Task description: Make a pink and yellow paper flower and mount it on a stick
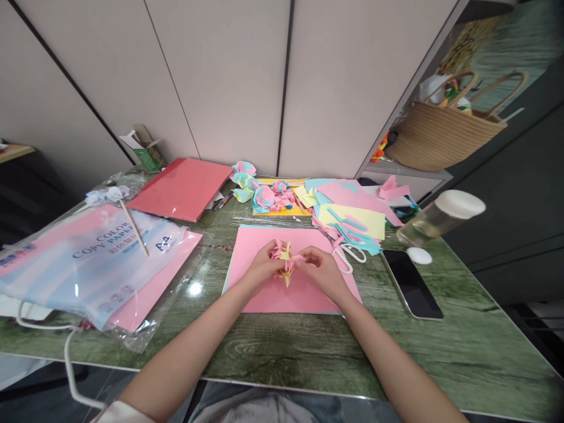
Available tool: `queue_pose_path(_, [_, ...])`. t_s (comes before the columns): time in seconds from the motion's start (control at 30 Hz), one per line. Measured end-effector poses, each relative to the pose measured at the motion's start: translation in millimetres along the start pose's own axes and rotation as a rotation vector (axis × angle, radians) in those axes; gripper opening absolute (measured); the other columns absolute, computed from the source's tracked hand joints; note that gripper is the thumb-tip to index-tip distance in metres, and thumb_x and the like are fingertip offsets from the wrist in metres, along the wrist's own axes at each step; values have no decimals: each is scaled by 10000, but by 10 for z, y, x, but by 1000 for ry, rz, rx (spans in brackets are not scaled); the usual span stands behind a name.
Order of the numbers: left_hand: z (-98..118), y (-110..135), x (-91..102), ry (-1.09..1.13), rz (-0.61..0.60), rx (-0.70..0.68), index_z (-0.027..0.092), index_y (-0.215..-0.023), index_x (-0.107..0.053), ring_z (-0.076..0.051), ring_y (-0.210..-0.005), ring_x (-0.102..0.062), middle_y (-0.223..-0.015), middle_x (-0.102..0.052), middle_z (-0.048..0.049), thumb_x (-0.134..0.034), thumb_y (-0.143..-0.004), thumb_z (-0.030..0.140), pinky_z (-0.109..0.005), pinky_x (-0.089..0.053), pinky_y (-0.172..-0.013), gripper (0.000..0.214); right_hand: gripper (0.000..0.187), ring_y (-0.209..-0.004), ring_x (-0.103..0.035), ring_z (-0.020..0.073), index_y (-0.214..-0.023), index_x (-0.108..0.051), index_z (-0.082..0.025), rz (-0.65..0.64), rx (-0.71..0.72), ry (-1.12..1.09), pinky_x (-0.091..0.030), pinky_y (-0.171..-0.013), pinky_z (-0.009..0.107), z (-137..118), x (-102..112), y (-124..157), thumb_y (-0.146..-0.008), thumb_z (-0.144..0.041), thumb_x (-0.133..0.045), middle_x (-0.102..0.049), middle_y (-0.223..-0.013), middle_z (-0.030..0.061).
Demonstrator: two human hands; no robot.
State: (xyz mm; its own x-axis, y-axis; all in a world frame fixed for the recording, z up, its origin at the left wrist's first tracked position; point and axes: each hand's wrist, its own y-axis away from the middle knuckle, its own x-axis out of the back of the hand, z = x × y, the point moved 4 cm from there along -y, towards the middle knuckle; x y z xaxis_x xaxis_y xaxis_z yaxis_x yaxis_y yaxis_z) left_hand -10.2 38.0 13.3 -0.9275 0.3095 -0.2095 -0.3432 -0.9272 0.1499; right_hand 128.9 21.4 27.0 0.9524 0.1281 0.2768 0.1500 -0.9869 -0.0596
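Between my two hands is a pink and yellow paper flower (285,257), held above a stack of pink paper sheets (264,299). My left hand (263,264) grips the flower from its left side, fingers curled round it. On the other side, my right hand (324,269) pinches a pink petal at the flower's right edge. White-handled scissors (350,257) lie just beyond my right hand, their blades partly among paper scraps. Thin wires (268,222) lie behind the pink stack.
Finished paper flowers (264,198) and cut paper (352,220) lie at the back. A plastic copy paper bag (106,258) and a red folder (183,188) are on the left. A phone (412,284), a white lid (419,255) and a clear bottle (425,223) stand or lie right.
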Motion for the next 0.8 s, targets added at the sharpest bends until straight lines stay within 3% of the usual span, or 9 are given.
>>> queue_pose_path(0.57, [68, 3, 2, -130, 55, -82, 176, -859, -463, -83, -573, -462, -702, -503, 30, -586, -573, 127, -181, -394, -476, 315, 199, -750, -601, 158, -823, -636, -217, 103, 79, 196, -451, -702, 295, -137, 17, 66, -779, -357, -500, -670, -813, 15])
queue_pose_path(0.8, [58, -28, 44, -260, 145, -162, 175, -802, -473, -88, -622, -474, -724, -515, 33, -582, -546, 94, -187, -383, -542, 290, 193, -800, -612, 169, -868, -639, -258, 123, 140, 360, -457, -718, 300, -163, -7, 96, -822, -339, -469, -679, -862, 0])
